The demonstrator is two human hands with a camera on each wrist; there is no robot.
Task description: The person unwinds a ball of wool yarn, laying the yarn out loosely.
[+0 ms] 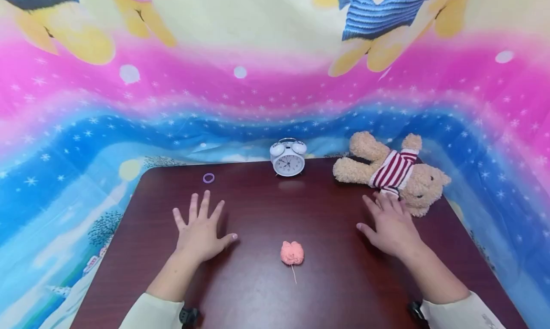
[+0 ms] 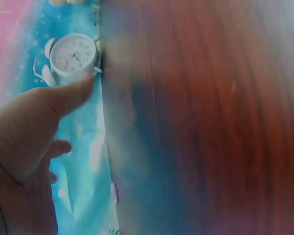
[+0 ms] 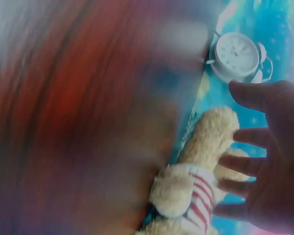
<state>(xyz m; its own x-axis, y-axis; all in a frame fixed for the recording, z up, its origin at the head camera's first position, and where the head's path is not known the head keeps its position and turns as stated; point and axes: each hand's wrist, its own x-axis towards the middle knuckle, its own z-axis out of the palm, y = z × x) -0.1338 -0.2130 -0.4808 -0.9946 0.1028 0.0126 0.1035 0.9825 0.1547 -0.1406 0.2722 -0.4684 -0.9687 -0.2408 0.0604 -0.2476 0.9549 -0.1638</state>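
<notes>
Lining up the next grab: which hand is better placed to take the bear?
The right hand, I'd judge: it's empty, with fingertips right by the bear. The left hand, also empty, is across the table, nearer the purple ring.

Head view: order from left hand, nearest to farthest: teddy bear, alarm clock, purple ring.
1. Purple ring: just ahead of the left hand.
2. Alarm clock: ahead and to its right.
3. Teddy bear: farther right, past the clock.
</notes>
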